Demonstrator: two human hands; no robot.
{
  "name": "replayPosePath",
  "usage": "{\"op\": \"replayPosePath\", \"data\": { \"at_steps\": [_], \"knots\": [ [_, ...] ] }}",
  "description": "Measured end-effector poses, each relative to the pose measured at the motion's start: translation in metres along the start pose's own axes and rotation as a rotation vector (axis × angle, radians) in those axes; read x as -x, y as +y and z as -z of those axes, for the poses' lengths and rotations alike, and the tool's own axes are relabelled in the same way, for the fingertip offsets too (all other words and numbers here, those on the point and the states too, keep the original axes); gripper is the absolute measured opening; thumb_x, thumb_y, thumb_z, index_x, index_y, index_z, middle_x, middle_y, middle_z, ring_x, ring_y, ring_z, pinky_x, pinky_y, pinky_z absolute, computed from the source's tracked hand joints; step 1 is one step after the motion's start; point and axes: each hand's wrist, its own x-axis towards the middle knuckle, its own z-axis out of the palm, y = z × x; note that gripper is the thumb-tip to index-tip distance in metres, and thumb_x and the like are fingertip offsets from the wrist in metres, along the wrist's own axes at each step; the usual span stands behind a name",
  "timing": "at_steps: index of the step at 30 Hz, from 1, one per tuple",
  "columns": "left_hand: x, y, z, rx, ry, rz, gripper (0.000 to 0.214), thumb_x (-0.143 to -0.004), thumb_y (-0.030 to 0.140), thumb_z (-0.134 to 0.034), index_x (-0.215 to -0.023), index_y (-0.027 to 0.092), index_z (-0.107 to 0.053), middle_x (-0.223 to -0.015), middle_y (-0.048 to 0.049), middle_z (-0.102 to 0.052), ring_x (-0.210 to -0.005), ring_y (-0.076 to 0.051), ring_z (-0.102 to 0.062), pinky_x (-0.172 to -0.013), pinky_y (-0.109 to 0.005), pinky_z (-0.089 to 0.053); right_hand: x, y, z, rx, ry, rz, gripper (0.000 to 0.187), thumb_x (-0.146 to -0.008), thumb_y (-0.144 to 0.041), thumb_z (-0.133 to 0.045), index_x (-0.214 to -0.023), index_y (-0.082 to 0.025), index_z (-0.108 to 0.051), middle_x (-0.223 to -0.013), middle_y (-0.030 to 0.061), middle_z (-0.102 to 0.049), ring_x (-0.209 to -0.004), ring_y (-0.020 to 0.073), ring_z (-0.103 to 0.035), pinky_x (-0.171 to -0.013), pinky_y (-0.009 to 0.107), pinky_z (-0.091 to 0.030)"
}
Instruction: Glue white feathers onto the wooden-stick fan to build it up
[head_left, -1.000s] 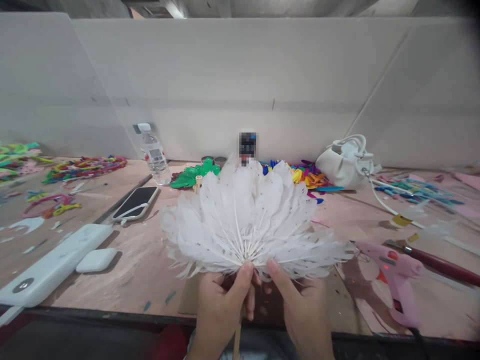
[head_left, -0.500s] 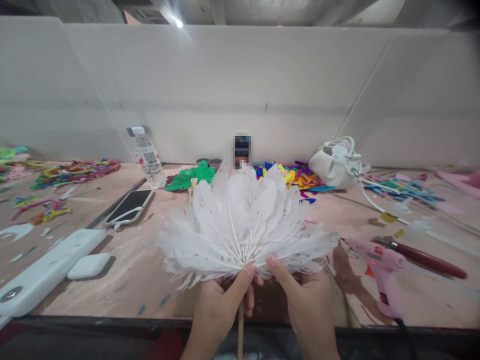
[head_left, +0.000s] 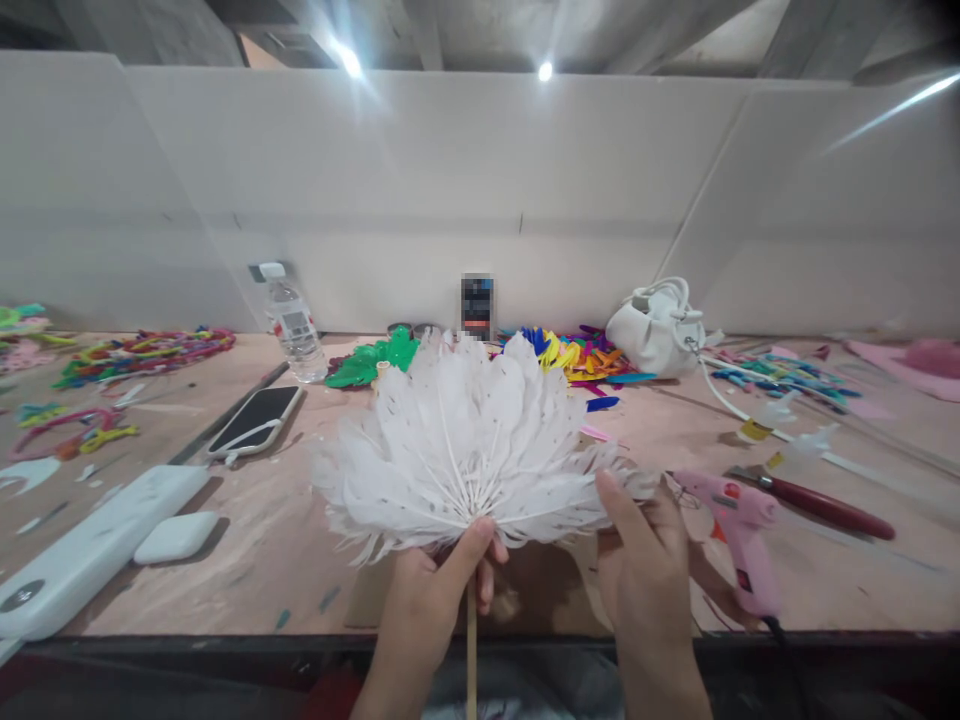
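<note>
A white feather fan point(head_left: 457, 430) spreads in front of me, its quills meeting low in the middle above a thin wooden stick point(head_left: 472, 660). My left hand point(head_left: 442, 585) is closed round the base of the fan, thumb on top of the quills and fingers curled behind. At the fan's right edge is my right hand point(head_left: 649, 560), its thumb over the outer feathers and its other fingers partly hidden on the far side. Right of that hand lies a pink hot glue gun point(head_left: 739, 540).
Pliers with red handles point(head_left: 832, 507) lie behind the glue gun. A white handbag point(head_left: 656, 330), colourful feathers point(head_left: 577, 355), green leaves point(head_left: 375, 358) and a water bottle point(head_left: 295, 325) stand along the back. At left are a phone point(head_left: 255, 422), a power bank point(head_left: 97, 550) and a white case point(head_left: 177, 537).
My right hand has moved from the fan's base out to its right edge. The left hand keeps its hold at the base. The view has tilted up slightly.
</note>
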Motion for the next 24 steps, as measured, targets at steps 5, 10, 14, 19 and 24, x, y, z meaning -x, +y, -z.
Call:
{"op": "replayPosePath", "data": {
  "at_steps": [5, 10, 14, 19, 24],
  "knots": [
    [-0.001, 0.0, -0.001, -0.059, -0.005, -0.001, 0.047, -0.086, 0.06, -0.074, -0.069, 0.017, -0.075, -0.047, 0.0021, -0.056, -0.045, -0.01, -0.051, -0.048, -0.019, -0.041, -0.02, -0.016, 0.006, -0.013, -0.101, 0.007, 0.022, -0.084, -0.041, -0.084, -0.09, -0.021, -0.078, -0.088, 0.004, -0.075, -0.083, 0.0211, -0.066, -0.074, 0.03, -0.053],
    [0.0, 0.001, -0.002, -0.129, -0.034, 0.009, 0.046, -0.087, 0.06, -0.073, -0.069, 0.017, -0.076, -0.048, 0.0016, -0.058, -0.044, -0.01, -0.052, -0.047, -0.019, -0.039, -0.032, -0.02, 0.012, 0.07, -0.142, 0.106, 0.024, -0.083, -0.039, -0.083, -0.076, -0.019, -0.071, -0.074, 0.0009, -0.064, -0.07, 0.0172, -0.056, -0.063, 0.027, -0.045],
    [0.002, 0.001, -0.001, -0.117, -0.045, 0.007, 0.049, -0.085, 0.061, -0.074, -0.065, 0.017, -0.073, -0.045, 0.0016, -0.056, -0.043, -0.009, -0.049, -0.046, -0.018, -0.037, -0.037, -0.022, 0.009, 0.126, -0.161, 0.088, 0.027, -0.086, -0.038, -0.08, -0.073, -0.02, -0.064, -0.069, -0.0027, -0.053, -0.064, 0.0139, -0.046, -0.055, 0.025, -0.034],
    [0.0, 0.001, -0.001, -0.009, 0.026, -0.025, 0.049, -0.081, 0.06, -0.079, -0.061, 0.016, -0.07, -0.044, 0.0024, -0.053, -0.041, -0.008, -0.044, -0.042, -0.018, -0.034, -0.035, -0.019, 0.006, 0.034, -0.062, 0.162, 0.029, -0.093, -0.051, -0.071, -0.096, -0.022, -0.072, -0.089, 0.0029, -0.066, -0.082, 0.0199, -0.059, -0.07, 0.027, -0.046],
    [-0.001, 0.0, -0.003, 0.071, 0.127, -0.073, 0.05, -0.077, 0.06, -0.083, -0.059, 0.015, -0.07, -0.044, 0.0021, -0.053, -0.04, -0.007, -0.044, -0.042, -0.017, -0.032, -0.021, -0.007, 0.011, -0.134, -0.316, -0.021, 0.038, -0.087, -0.055, -0.078, -0.112, -0.026, -0.074, -0.111, 0.0087, -0.076, -0.105, 0.029, -0.071, -0.086, 0.036, -0.057]
  ]
}}
